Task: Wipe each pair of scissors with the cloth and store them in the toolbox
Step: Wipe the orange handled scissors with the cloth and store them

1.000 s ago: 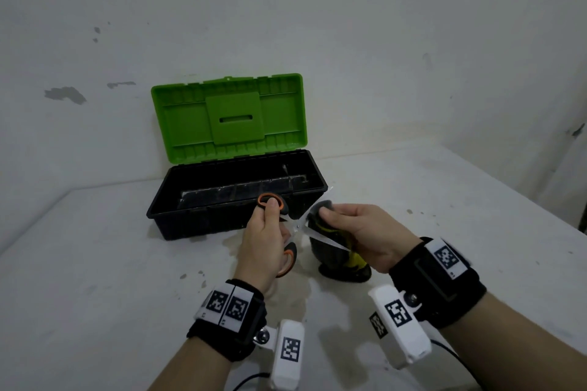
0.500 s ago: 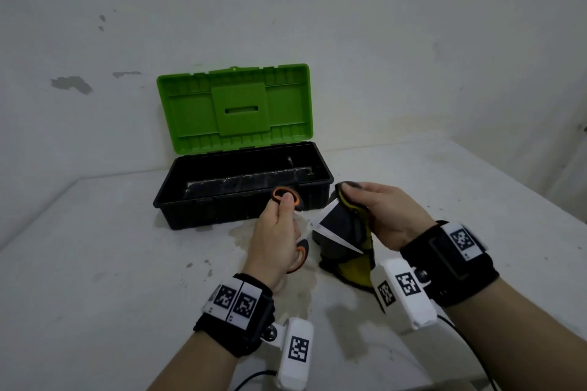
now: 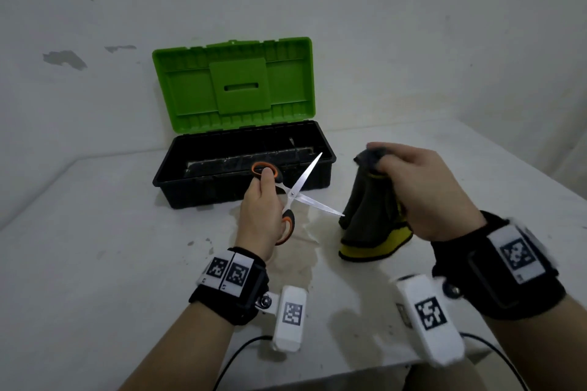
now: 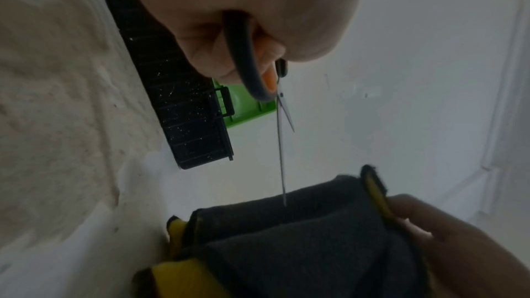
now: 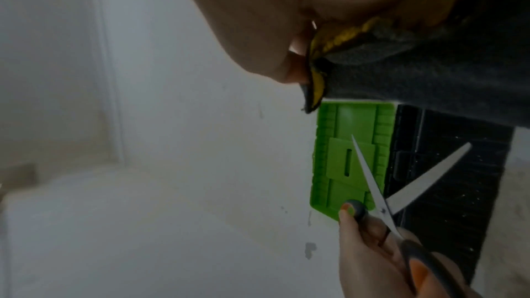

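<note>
My left hand (image 3: pixel 262 216) grips the orange-and-grey handles of a pair of scissors (image 3: pixel 303 192), whose steel blades are spread wide apart and point right. One blade tip nearly reaches the dark grey cloth with yellow backing (image 3: pixel 370 216). My right hand (image 3: pixel 409 181) pinches the top of that cloth and holds it up, its lower edge on the table. The wrist views show the scissors (image 4: pixel 282 126) (image 5: pixel 381 196) and the cloth (image 4: pixel 301 241) (image 5: pixel 430 71) from close by. Behind stands the toolbox (image 3: pixel 241 187), black tub, green lid (image 3: pixel 233 86) open upright.
The white table (image 3: pixel 95 263) has a damp stain under my hands and small dark specks. White walls close in behind and to the right. Cables run from the wrist cameras off the near table edge. The toolbox's inside looks dark with a tray ledge.
The right hand has lifted the cloth off the blades and moved it right. The scissors' blades, earlier partly wrapped in cloth, are now bare and spread apart.
</note>
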Demonstrator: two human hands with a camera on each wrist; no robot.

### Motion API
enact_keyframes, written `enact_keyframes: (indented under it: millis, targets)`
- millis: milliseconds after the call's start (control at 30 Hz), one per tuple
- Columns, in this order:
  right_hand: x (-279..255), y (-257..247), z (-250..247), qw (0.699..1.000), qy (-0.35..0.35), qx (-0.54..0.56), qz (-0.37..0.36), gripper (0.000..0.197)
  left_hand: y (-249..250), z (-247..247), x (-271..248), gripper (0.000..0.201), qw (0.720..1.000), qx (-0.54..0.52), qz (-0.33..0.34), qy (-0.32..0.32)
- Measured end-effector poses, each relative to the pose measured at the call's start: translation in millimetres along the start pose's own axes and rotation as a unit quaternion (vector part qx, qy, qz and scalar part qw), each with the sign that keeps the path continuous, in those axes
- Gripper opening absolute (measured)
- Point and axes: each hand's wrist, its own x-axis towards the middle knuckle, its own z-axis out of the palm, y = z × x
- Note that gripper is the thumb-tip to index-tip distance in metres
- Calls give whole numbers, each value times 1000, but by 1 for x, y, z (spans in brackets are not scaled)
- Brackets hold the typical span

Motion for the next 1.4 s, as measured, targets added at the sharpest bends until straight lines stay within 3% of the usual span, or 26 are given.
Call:
enact_keyframes:
  millis: [67,200,333,567,667,933,1000,1167,1400]
  targets:
    - [-12,1,8,990,-23,-120,-74,28,0,2,0,39,1000,-12,0,2]
    - [-22,5,33,939,-43,-283,-192,21,6,5,-4,31,999,-36,-8,5]
    - [-10,14,54,912,-69,-322,-244,18,12,9,-12,36,999,-50,19,-4]
    - [-3,31,75,839,-97,-409,-345,15,8,9,-9,38,998,1,68,18]
    - [-6,35,69,818,-146,-440,-341,19,2,8,-9,38,998,8,60,24]
    - [-9,35,65,804,-191,-452,-336,20,1,11,-10,37,999,4,44,17]
    - [-14,36,62,810,-204,-432,-340,20,1,8,-7,35,999,-6,34,27]
    - [-6,34,64,830,-133,-406,-359,15,2,10,-9,36,999,4,49,16]
    - [-15,45,54,834,-182,-417,-313,18,9,2,2,40,997,-66,9,44]
